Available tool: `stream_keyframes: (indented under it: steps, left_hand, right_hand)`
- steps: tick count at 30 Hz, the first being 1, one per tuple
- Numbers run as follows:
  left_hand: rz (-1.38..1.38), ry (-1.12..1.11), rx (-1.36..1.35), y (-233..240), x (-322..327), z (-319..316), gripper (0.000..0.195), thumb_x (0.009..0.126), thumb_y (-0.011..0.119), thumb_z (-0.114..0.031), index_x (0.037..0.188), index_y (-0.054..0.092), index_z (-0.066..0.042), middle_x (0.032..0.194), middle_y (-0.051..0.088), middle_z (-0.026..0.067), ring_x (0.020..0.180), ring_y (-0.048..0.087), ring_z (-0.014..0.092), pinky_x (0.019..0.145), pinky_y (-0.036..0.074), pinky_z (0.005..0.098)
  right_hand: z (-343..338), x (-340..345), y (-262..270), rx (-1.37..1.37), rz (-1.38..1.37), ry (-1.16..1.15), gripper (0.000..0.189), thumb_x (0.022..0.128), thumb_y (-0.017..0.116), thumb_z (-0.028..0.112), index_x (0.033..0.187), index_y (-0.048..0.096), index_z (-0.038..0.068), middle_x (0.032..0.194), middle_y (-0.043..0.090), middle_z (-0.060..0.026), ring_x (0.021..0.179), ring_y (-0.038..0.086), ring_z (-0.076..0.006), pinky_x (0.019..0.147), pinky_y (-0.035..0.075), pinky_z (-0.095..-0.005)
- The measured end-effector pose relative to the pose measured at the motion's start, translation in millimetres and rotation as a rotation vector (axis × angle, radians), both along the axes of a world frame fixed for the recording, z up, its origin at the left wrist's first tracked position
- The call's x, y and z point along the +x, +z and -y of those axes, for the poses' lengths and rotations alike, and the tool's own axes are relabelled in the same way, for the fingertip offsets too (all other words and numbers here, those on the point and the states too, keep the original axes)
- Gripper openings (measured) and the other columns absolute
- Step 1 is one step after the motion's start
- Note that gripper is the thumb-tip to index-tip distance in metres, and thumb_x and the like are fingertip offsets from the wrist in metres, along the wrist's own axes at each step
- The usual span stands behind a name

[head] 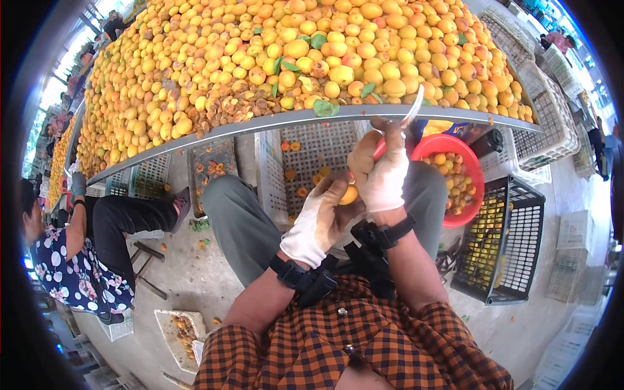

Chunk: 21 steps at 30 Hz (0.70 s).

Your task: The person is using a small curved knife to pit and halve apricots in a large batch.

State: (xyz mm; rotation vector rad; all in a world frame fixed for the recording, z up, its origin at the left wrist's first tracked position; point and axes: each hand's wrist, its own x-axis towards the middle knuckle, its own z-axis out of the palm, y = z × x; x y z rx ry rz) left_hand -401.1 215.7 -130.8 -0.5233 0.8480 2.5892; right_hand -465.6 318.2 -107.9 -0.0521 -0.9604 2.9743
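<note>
My left hand [319, 212], in a soiled white glove, grips a yellow-orange apricot [349, 196] between thumb and fingers, over my lap. Close beside it, my right hand [380, 168], gloved the same way, is closed around the red handle of a small knife [415, 105]. The blade points up and away, crossing the metal rim [292, 118] of the sorting table. Beneath both hands a light plastic crate [319, 146] holds a few apricot pieces. Whole apricots [341, 75] with some leaves are heaped on the table, and brownish pits and scraps [234, 105] lie near its edge.
A red basin [477, 195] of apricots stands by my right knee, beside a black crate [524, 243]. Left of my knees lies a dirty tray [197, 168] with fruit scraps. A co-worker [73, 263] sits at far left. A white container [165, 336] of scraps rests behind.
</note>
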Motion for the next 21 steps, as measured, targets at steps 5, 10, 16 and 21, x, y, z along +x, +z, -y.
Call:
stream_keyframes:
  steps: [5, 10, 16, 21]
  left_hand:
    - [-0.204, -0.21, -0.046, 16, -8, 15, 0.038, 0.094, 0.055, -0.016, 0.127, 0.046, 0.002, 0.118, 0.055, 0.0137, 0.103, 0.06, 0.026, 0.086, 0.054, 0.0401]
    - [-0.158, -0.164, -0.174, 7, -20, 11, 0.034, 0.092, 0.047, -0.011, 0.123, 0.049, 0.003, 0.115, 0.057, 0.0151, 0.097, 0.062, 0.028, 0.086, 0.054, 0.0417]
    - [0.164, 0.094, -0.173, -29, -33, -2, 0.031, 0.096, 0.044, -0.019, 0.121, 0.051, -0.001, 0.108, 0.059, 0.0123, 0.097, 0.062, 0.026, 0.082, 0.056, 0.0404]
    - [0.251, 0.068, -0.189, -47, -38, -3, 0.034, 0.099, 0.043, -0.031, 0.12, 0.052, -0.005, 0.111, 0.059, 0.0099, 0.096, 0.063, 0.022, 0.079, 0.056, 0.0361]
  right_hand:
    - [-13, -4, 0, -0.233, 0.181, 0.091, 0.031, 0.097, 0.049, 0.038, 0.107, 0.055, 0.009, 0.056, 0.039, 0.0027, 0.039, 0.028, -0.0094, 0.039, 0.023, -0.0262]
    - [-23, -8, -2, -0.101, 0.123, 0.241, 0.028, 0.096, 0.051, 0.031, 0.106, 0.055, 0.005, 0.057, 0.043, 0.0038, 0.04, 0.033, -0.0079, 0.039, 0.027, -0.0246]
    - [0, 4, -5, 0.202, 0.168, -0.077, 0.017, 0.095, 0.054, 0.021, 0.097, 0.056, 0.003, 0.052, 0.037, 0.0027, 0.036, 0.03, -0.0067, 0.036, 0.024, -0.0244]
    - [2, 7, -11, 0.19, 0.191, 0.011, 0.019, 0.091, 0.057, 0.021, 0.095, 0.062, 0.003, 0.058, 0.048, 0.0035, 0.044, 0.039, -0.0039, 0.04, 0.028, -0.0203]
